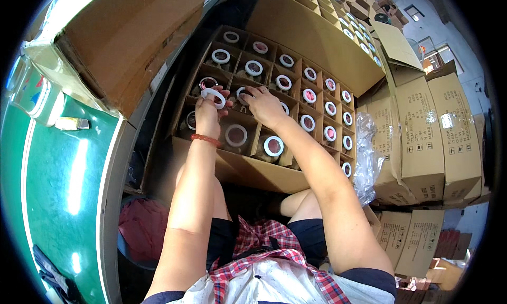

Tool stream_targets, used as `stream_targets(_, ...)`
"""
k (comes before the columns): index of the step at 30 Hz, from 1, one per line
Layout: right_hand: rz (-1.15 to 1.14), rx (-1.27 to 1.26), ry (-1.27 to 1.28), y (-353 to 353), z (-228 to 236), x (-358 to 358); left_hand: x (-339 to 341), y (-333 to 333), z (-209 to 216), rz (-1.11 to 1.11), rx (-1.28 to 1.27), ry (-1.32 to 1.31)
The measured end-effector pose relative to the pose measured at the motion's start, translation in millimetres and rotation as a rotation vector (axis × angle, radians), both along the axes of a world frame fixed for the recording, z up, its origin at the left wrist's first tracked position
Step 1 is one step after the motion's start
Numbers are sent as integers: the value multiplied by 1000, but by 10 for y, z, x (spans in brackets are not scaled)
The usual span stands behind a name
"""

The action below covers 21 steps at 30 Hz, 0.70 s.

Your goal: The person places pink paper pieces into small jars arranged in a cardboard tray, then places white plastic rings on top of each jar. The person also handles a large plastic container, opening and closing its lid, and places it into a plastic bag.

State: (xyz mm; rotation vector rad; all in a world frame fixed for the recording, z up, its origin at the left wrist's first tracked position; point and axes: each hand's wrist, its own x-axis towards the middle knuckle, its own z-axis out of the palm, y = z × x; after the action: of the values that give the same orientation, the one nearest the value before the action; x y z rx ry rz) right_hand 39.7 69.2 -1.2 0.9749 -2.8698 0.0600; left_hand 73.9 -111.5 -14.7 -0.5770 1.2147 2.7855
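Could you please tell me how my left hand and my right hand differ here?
The left hand holds a white ring raised above the divided box; the right hand has its fingers at a white-rimmed jar inside it. The left hand has a red bracelet at its wrist; the right hand has none. Both are ungloved.

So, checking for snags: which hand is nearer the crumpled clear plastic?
Right. The right hand is over the divided box, left of the plastic; the left hand is farther left.
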Motion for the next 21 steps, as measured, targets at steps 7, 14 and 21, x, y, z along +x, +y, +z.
stream_targets(7, 28, -26, -95, 30, 65, -66, -9, -61, -39, 38, 35, -17)
stream_targets(14, -95, -79, -105, -70, 9, -71, -13, -49, -49, 80, 40, 24)
stream_targets(21, -23, 156, -76, -144, 89, -52, 8, -113, 3, 143, 27, -31)
